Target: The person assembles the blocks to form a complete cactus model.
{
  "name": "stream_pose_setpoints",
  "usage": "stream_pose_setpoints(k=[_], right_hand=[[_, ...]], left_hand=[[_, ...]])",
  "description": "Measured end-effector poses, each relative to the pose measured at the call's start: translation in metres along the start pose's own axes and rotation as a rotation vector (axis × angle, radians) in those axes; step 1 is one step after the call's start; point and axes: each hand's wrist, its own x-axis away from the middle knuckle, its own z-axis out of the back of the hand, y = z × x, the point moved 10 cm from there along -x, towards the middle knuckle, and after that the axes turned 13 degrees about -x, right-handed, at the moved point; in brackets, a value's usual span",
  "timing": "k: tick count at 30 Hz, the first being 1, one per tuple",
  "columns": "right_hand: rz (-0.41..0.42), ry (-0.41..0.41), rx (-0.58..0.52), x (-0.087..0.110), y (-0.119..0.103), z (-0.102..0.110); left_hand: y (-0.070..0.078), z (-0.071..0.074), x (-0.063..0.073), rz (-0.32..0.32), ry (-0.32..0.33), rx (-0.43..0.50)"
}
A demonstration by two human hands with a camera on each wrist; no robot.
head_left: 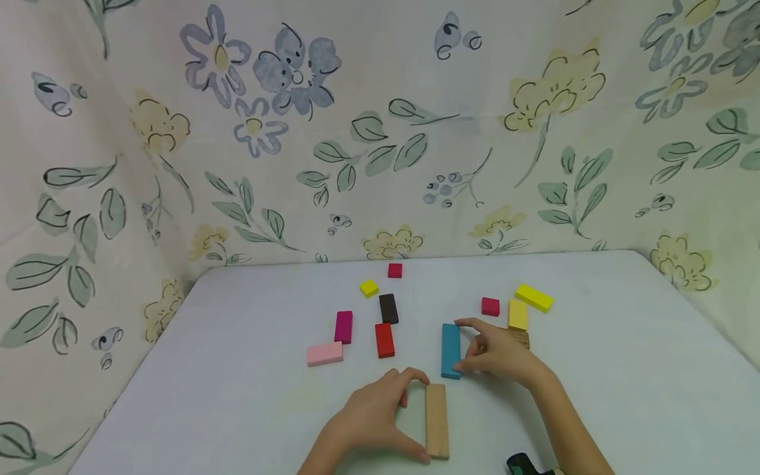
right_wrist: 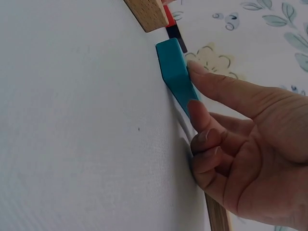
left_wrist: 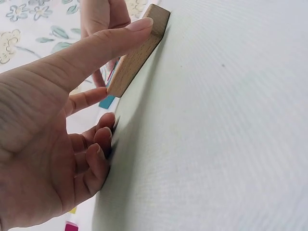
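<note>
In the head view my left hand (head_left: 380, 412) spans a plain wooden block (head_left: 437, 422) lengthwise, thumb at the near end and index finger at the far end. The left wrist view shows the thumb on the end of this wooden block (left_wrist: 137, 60), the other fingers loosely bent beside it. My right hand (head_left: 501, 353) holds a blue block (head_left: 450, 351) by its two ends, between thumb and index finger. That blue block (right_wrist: 174, 65) lies flat on the table in the right wrist view. Behind the right hand sits a partly hidden brown wooden block (head_left: 520, 338).
Left of the blue block lie red (head_left: 384, 340), black (head_left: 388, 309), magenta (head_left: 343, 327) and pink (head_left: 324, 354) blocks. Yellow blocks (head_left: 534, 298) and a small red block (head_left: 489, 307) lie behind the right hand. A dark object (head_left: 522, 464) shows at the bottom edge. Flowered cloth (head_left: 368, 132) hangs behind.
</note>
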Motion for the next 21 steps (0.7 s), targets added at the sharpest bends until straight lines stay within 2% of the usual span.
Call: stream_pose_setpoints(k=[9,21], right_hand=[[0.014,-0.029,-0.017,-0.007,-0.006,-0.011],[0.018,-0.016,0.013,-0.011,-0.007,-0.016]], left_hand=[[0.004,0.002,0.001,-0.006,0.035,-0.037],[0.004,0.003,0.003,-0.01,0.03,-0.021]])
